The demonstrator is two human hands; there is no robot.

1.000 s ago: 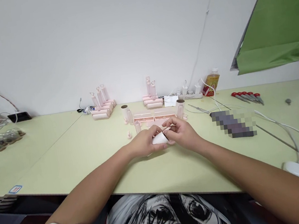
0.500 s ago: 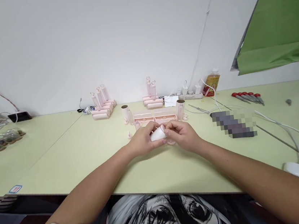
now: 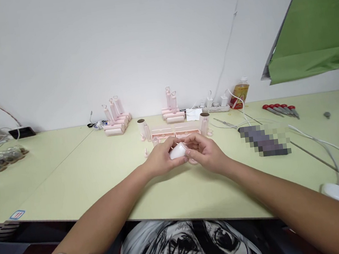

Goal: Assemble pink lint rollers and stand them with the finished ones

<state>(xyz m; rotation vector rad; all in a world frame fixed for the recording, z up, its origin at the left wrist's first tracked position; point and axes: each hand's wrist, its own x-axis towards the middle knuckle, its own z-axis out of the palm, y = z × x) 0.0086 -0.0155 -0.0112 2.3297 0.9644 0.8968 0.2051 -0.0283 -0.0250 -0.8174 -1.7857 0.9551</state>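
Note:
Over the table, my left hand (image 3: 160, 158) is closed around a white lint roller roll (image 3: 177, 151), thumb below and fingers above. The roll lies tilted, with its right end toward my other hand. My right hand (image 3: 206, 152) has its bent thumb and fingers on that end, partly hiding it. Below the hands, a round pink part (image 3: 193, 160) shows on the table. Just beyond my fingers sit two open pink cases (image 3: 163, 136) side by side, their clear lids raised. A small pink handle piece (image 3: 146, 153) stands left of my left hand.
Cardboard-cored rolls (image 3: 204, 115) stand beside the cases. Assembled pink lint rollers (image 3: 114, 129) stand in two groups near the wall. At right are a power strip (image 3: 216, 109), a drink bottle (image 3: 239, 93), red-ended tools (image 3: 280, 110), a blurred dark object (image 3: 264, 141) and white cables.
My right fingers have shifted over the roll's right end, with the thumb now lower against it. The left hand keeps its hold, and the roll has turned slightly.

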